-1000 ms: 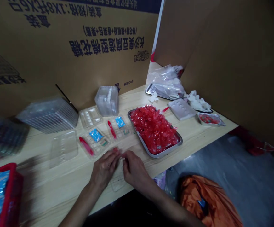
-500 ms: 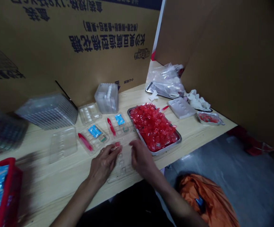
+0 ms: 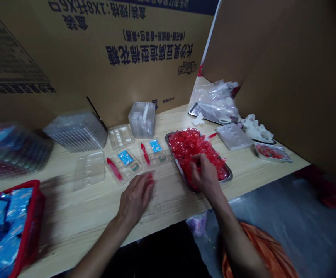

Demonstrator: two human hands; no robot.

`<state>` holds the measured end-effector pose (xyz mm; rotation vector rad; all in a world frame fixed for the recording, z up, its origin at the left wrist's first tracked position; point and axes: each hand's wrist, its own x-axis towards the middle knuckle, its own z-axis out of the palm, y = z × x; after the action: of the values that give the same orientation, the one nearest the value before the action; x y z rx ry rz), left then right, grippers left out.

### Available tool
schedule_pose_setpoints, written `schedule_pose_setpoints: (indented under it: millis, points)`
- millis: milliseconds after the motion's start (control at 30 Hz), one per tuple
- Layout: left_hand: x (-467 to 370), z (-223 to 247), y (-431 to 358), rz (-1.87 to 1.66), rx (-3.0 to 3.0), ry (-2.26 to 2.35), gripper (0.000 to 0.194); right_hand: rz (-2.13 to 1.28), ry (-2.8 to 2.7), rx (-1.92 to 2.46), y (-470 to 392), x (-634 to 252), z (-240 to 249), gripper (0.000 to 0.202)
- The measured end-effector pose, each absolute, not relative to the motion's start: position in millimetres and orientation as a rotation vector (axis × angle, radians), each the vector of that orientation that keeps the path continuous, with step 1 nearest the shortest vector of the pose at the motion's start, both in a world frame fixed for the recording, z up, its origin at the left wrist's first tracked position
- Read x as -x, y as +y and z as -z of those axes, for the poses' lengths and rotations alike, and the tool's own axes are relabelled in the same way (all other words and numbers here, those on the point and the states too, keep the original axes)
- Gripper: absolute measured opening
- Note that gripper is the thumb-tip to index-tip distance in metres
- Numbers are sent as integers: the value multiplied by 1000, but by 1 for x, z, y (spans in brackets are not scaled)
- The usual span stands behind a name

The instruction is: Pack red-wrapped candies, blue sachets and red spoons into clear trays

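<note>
My left hand is over a clear plastic tray near the table's front edge. Its fingers are closed on a small red packet that shows at the fingertips. My right hand reaches into a metal tray heaped with shiny red packets. Its fingers are curled down among them, and what they pinch, if anything, is hidden. Just beyond my left hand lie two filled clear trays, each with red tweezers, a blue sachet and a small green packet.
Stacks of clear trays stand along the cardboard wall. A red basket of blue sachets is at the left. On the right lie a white moulded tray, plastic bags and a small filled container.
My right hand has moved right, from above the clear tray into the heap of red packets. The left hand stays at the clear tray. The view has shifted slightly left.
</note>
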<state>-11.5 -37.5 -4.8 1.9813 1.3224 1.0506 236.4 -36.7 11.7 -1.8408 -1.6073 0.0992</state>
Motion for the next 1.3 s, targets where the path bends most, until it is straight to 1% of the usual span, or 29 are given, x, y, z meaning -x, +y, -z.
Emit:
schedule_pose_setpoints:
  millis: [67, 167, 233, 300, 367, 400, 433, 500, 567, 600, 700, 800, 933, 1033, 1100, 1167, 1233, 1300]
  points:
    - [-3, -10, -41, -1058, -1610, 1268, 34, -267, -1663, 1651, -44, -209, -13, 11]
    - [-22, -22, -40, -1036, -1127, 1105, 36, -318, -1789, 1477, -56, -170, -14, 11]
    - [-25, -23, -35, -1063, -919, 1059, 33, -373, -1858, 1371, -58, -158, -15, 21]
    - [-18, -22, -30, -1085, -751, 1052, 29, -387, -1866, 1327, -51, -163, -17, 36]
    - [-7, -21, -27, -1072, -644, 1039, 28, -255, -1806, 1468, -38, -180, -18, 46]
    - [-1, -22, -26, -1059, -622, 1029, 27, -141, -1769, 1597, -31, -190, -18, 46]
    - [5, -23, -26, -1051, -619, 1017, 27, -27, -1748, 1738, -23, -200, -17, 44]
    - [13, -24, -28, -1047, -637, 997, 29, 125, -1779, 1966, -11, -216, -15, 33]
    - [18, -25, -31, -1050, -653, 987, 33, 169, -1863, 2074, -5, -225, -11, 22]
    - [20, -25, -32, -1051, -655, 988, 33, 177, -1882, 2095, -4, -227, -9, 21]
    - [23, -22, -35, -1036, -625, 988, 29, 188, -1812, 2076, -5, -227, -5, 24]
    - [28, -19, -36, -1020, -590, 976, 26, 107, -1644, 2044, -7, -230, -2, 25]
    - [34, -13, -37, -1040, -740, 1025, 26, -44, -1514, 2011, -5, -242, -4, 25]
    - [33, -9, -41, -1054, -1212, 1152, 17, -114, -1409, 1890, -7, -244, -10, 22]
    - [28, -4, -44, -1028, -1610, 1195, 14, -316, -1304, 1720, -15, -233, -14, 21]
    - [22, 2, -46, -979, -1904, 1179, 17, -652, -1160, 1491, -27, -211, -14, 21]
    - [17, 8, -45, -944, -2069, 1148, 19, -953, -1025, 1280, -40, -184, -6, 22]
    - [15, 13, -43, -933, -2160, 1106, 18, -1057, -1043, 1186, -50, -159, 7, 23]
